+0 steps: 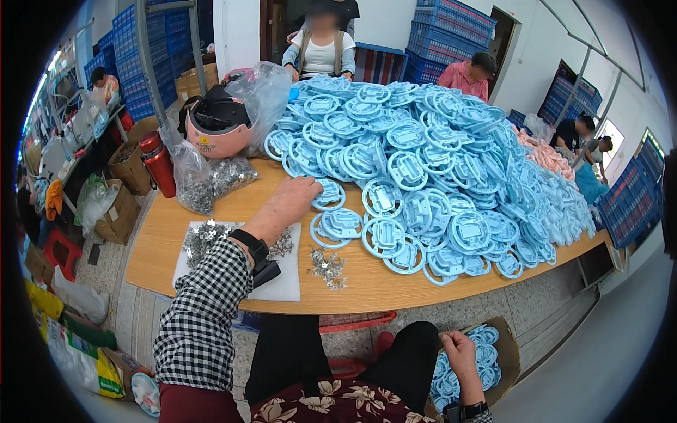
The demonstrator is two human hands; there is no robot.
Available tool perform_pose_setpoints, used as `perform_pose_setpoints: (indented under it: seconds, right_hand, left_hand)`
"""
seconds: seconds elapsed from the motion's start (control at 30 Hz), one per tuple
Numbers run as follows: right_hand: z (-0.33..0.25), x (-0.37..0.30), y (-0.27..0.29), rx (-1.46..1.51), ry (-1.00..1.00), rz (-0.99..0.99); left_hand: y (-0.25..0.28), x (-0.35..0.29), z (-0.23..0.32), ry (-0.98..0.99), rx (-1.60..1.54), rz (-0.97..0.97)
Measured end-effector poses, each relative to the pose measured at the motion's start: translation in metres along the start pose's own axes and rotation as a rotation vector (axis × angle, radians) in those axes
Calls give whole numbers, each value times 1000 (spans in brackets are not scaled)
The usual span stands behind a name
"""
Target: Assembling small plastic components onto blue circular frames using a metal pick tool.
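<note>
My left hand (296, 199) reaches across the table, its fingers closed at the edge of a light-blue round plastic part (330, 196) beside the big pile. Nearer to me another such part (337, 225) lies on the wood. Under my left forearm is a white pad (281, 287) with small metal clips (204, 240) and a partly hidden dark block (265, 273). A smaller heap of clips (328, 269) sits right of the pad. Low on the right, my right hand (462, 352) hangs with curled fingers over a cardboard box (509, 345) of blue parts; what its fingers hold, if anything, is hidden.
The pile of blue parts (412, 162) covers much of the table (296, 304). Bags of clips (231, 176), a pink helmet (220, 141) and a red flask (156, 166) stand at the left. Pink parts (546, 155) lie far right. Several people sit or stand beyond the table.
</note>
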State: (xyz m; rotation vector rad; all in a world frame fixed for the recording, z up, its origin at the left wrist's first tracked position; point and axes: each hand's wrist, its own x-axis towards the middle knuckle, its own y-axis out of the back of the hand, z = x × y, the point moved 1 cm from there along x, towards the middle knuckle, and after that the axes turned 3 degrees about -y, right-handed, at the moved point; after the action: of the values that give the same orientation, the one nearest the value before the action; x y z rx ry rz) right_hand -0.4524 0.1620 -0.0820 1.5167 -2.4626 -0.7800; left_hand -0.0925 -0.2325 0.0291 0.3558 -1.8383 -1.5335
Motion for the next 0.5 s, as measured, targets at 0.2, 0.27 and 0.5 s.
perform_pose_setpoints:
  seconds: [0.2,0.27,0.5]
  right_hand:
    - [-10,-5,-4,11,25,-5]
    - [-11,-5,-4,27,28,0]
    - [-25,-2,-8,44,33,-14]
  left_hand:
    - [3,-2,-3,-92,73,97]
    - [11,-2,1,-73,54,138]
    - [17,-4,17,-60,84,280]
